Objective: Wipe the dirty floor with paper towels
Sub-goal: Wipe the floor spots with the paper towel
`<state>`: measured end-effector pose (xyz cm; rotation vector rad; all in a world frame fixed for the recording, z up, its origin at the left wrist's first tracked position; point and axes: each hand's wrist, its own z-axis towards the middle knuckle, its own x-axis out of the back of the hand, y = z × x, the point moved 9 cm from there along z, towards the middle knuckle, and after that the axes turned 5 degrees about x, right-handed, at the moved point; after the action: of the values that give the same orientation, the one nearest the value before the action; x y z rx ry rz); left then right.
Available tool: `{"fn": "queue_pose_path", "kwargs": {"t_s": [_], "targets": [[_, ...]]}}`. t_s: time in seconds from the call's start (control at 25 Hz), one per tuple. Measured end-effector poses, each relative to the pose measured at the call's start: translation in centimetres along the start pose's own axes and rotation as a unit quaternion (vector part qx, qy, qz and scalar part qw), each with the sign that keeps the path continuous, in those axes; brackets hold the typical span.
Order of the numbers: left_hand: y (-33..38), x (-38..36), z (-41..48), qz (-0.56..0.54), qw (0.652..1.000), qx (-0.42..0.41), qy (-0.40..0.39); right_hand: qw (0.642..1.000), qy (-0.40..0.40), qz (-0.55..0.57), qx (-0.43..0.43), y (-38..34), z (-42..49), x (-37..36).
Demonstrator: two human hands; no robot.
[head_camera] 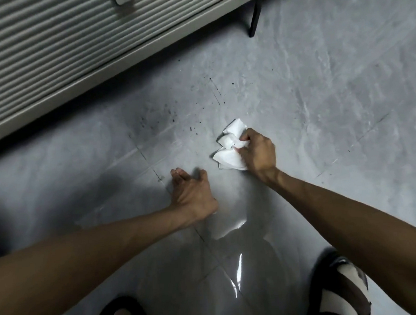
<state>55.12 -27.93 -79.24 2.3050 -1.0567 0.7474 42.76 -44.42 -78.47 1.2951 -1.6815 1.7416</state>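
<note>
A crumpled white paper towel lies against the grey tiled floor, and my right hand grips its right side with curled fingers. Dark specks and smears of dirt spread over the tiles up and to the left of the towel. My left hand rests on the floor below and left of the towel, fingers straight and thumb spread, holding nothing.
A ribbed beige panel with a pale base runs diagonally across the upper left. A thin black leg stands at the top. My two feet in dark sandals are at the bottom edge. Glare shows on the tiles between them.
</note>
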Motion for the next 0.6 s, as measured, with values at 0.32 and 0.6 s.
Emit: {"fn": "queue_pose_path", "kwargs": {"t_s": [0.32,0.6], "targets": [[-0.4,1.9,0.0,0.004,1.0,-0.017,0.023,0.986,-0.116,-0.038,0.117,-0.2,-7.7,-1.5],[-0.1,3.0,-0.1,0.038,0.999,-0.007,0.019,1.0,-0.016,-0.015,-0.005,-0.7,-3.4,-0.8]]}}
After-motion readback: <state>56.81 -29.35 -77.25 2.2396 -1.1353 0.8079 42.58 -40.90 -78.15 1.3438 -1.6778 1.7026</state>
